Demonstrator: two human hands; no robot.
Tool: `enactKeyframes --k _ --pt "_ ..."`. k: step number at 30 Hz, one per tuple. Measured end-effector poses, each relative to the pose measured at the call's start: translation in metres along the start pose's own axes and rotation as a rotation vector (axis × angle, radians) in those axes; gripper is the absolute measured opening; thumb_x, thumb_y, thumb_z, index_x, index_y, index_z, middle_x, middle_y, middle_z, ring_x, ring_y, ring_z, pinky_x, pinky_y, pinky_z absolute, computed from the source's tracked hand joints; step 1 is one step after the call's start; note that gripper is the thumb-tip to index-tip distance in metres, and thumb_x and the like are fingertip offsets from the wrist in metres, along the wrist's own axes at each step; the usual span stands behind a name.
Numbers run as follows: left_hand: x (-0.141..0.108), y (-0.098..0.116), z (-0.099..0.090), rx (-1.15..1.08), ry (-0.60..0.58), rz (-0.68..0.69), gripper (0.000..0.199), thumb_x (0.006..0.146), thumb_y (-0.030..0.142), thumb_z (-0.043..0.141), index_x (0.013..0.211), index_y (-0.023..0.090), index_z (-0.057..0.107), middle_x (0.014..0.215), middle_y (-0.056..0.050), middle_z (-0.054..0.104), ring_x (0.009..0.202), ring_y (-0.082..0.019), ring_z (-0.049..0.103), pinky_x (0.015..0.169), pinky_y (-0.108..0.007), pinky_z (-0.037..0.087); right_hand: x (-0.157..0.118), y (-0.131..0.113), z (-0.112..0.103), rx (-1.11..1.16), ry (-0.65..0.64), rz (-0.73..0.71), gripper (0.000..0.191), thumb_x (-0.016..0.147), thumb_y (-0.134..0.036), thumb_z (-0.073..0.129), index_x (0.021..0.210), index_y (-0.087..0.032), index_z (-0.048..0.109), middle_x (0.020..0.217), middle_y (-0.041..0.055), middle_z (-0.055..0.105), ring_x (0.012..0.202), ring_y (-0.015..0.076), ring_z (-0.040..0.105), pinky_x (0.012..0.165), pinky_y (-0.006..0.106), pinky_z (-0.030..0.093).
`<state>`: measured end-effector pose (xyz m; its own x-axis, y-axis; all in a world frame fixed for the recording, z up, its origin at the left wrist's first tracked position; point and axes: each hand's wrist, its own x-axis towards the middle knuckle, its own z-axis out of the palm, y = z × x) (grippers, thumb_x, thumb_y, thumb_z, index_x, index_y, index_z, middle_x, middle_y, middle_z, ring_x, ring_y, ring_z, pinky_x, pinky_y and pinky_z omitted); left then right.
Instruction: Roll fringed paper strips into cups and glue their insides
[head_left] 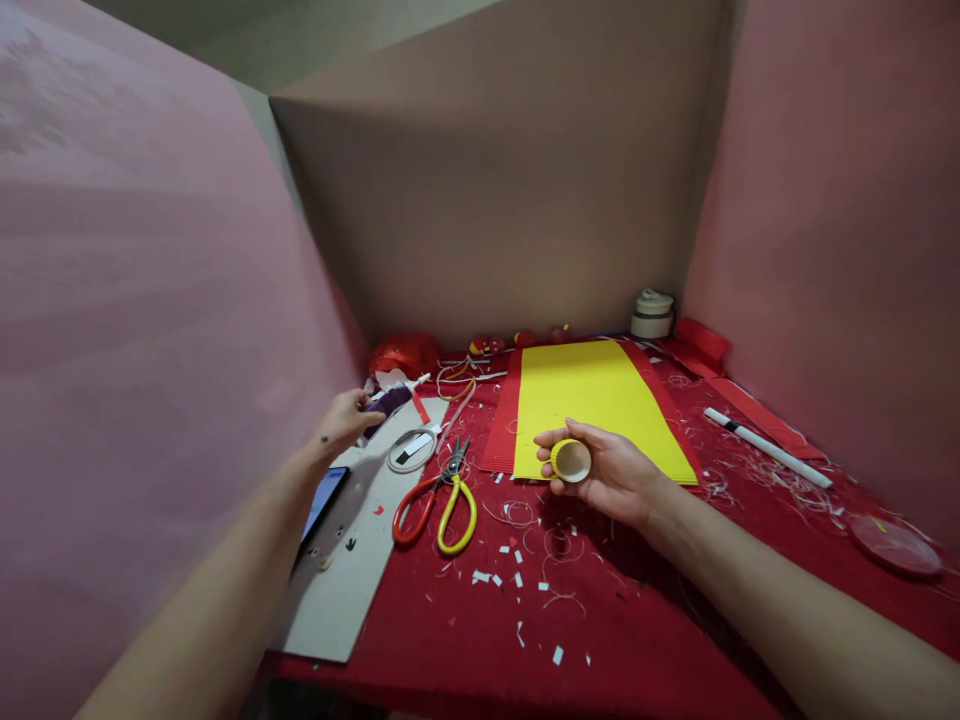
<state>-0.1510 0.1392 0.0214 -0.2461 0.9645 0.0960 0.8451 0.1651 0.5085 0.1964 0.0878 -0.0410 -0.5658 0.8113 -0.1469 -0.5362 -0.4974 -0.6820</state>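
Observation:
My left hand (pixel 347 418) is closed on a dark purple bottle with a white nozzle (pixel 391 399), tilted over the grey board; it looks like a glue bottle. My right hand (pixel 604 468), palm up, has its fingers curled round a small yellow ring (pixel 571 461) with a pale inside. Under that hand lies a stack of yellow sheets (pixel 581 385) on red ones (pixel 501 440). Between my hands, scissors (pixel 450 490) with one red and one yellow handle rest partly open on the table. A grey ring (pixel 412 451) lies close to their tips.
The grey board (pixel 341 600) carries a phone (pixel 324 500). Paper scraps and curled strips litter the red cloth (pixel 465 650). A white tube (pixel 766 447) and a clear round lid (pixel 895 545) lie at the right. At the back stand a lidded pot (pixel 652 314) and a red bag (pixel 405 354).

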Motion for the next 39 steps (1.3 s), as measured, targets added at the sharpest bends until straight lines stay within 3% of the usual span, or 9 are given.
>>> enactKeyframes --k 2,7,15,21,25,29,31,34,39 --pt "-0.013 0.018 -0.003 -0.112 -0.002 0.035 0.024 0.064 0.037 0.060 0.073 0.017 0.051 0.062 0.000 0.057 0.054 -0.014 0.056 0.047 -0.023 0.039 0.000 0.003 0.001 -0.059 0.009 0.019 0.027 0.086 -0.029 0.043 0.081 -0.010 0.062 0.071 0.0079 0.062 0.060 0.0157 0.060 0.053 0.028 0.045" --pt "-0.045 0.053 0.007 -0.596 -0.214 0.110 0.027 0.057 0.033 0.071 0.071 0.014 0.059 0.059 -0.001 0.059 0.049 -0.012 0.053 0.048 -0.024 0.039 -0.007 0.006 0.005 -0.412 -0.039 0.081 0.028 0.082 -0.036 0.048 0.067 -0.015 0.058 0.057 0.0074 0.061 0.041 0.0122 0.052 0.039 0.024 0.035" --pt "-0.078 0.068 0.024 -0.672 -0.364 0.195 0.018 0.060 0.027 0.071 0.069 0.015 0.061 0.061 0.001 0.058 0.052 -0.010 0.051 0.052 -0.022 0.038 -0.016 -0.002 0.026 -1.360 0.117 0.132 0.024 0.077 -0.034 0.057 0.059 -0.019 0.055 0.048 0.0033 0.058 0.029 0.0102 0.042 0.035 0.026 0.030" --pt "-0.087 0.062 0.027 -0.705 -0.424 0.172 0.017 0.062 0.026 0.070 0.069 0.016 0.059 0.063 0.001 0.058 0.057 -0.011 0.053 0.057 -0.024 0.039 -0.012 0.014 0.022 -1.638 -0.044 -0.347 0.024 0.073 -0.024 0.062 0.050 -0.020 0.056 0.045 0.0003 0.051 0.039 0.0067 0.035 0.044 0.026 0.026" --pt "-0.094 0.061 0.024 -0.698 -0.495 0.212 0.016 0.063 0.027 0.069 0.072 0.015 0.062 0.068 -0.001 0.061 0.061 -0.012 0.055 0.061 -0.024 0.040 -0.014 0.016 0.016 -1.755 0.075 -0.472 0.021 0.068 -0.021 0.068 0.051 -0.021 0.057 0.049 0.0013 0.048 0.047 0.0098 0.035 0.049 0.028 0.028" --pt "-0.103 0.066 0.020 -0.698 -0.507 0.188 0.016 0.059 0.024 0.072 0.070 0.016 0.062 0.066 0.001 0.059 0.060 -0.011 0.053 0.060 -0.023 0.040 -0.023 0.004 0.023 -1.650 0.213 -0.654 0.018 0.071 -0.015 0.063 0.055 -0.022 0.058 0.057 0.0029 0.052 0.057 0.0140 0.044 0.054 0.030 0.033" --pt "-0.107 0.068 0.019 -0.672 -0.509 0.195 0.016 0.059 0.024 0.072 0.072 0.017 0.063 0.066 0.001 0.059 0.059 -0.011 0.053 0.058 -0.023 0.040 -0.029 -0.005 0.031 -1.441 0.327 -0.705 0.005 0.076 -0.019 0.061 0.074 -0.023 0.063 0.066 0.0037 0.057 0.062 0.0150 0.049 0.055 0.029 0.037" --pt "-0.111 0.072 0.017 -0.592 -0.527 0.250 0.015 0.061 0.025 0.071 0.072 0.017 0.065 0.065 0.001 0.059 0.057 -0.011 0.052 0.054 -0.022 0.039 -0.035 -0.013 0.042 -1.086 0.287 -0.482 0.025 0.076 -0.028 0.063 0.100 -0.021 0.058 0.069 0.0013 0.060 0.054 0.0126 0.053 0.048 0.027 0.041" --pt "-0.114 0.084 0.008 -0.583 -0.499 0.273 0.018 0.061 0.025 0.072 0.075 0.016 0.067 0.064 -0.001 0.061 0.052 -0.011 0.052 0.046 -0.021 0.039 -0.036 -0.007 0.044 -0.779 0.151 -0.336 0.011 0.076 -0.024 0.063 0.071 -0.016 0.060 0.058 0.0018 0.062 0.042 0.0094 0.054 0.041 0.023 0.043"
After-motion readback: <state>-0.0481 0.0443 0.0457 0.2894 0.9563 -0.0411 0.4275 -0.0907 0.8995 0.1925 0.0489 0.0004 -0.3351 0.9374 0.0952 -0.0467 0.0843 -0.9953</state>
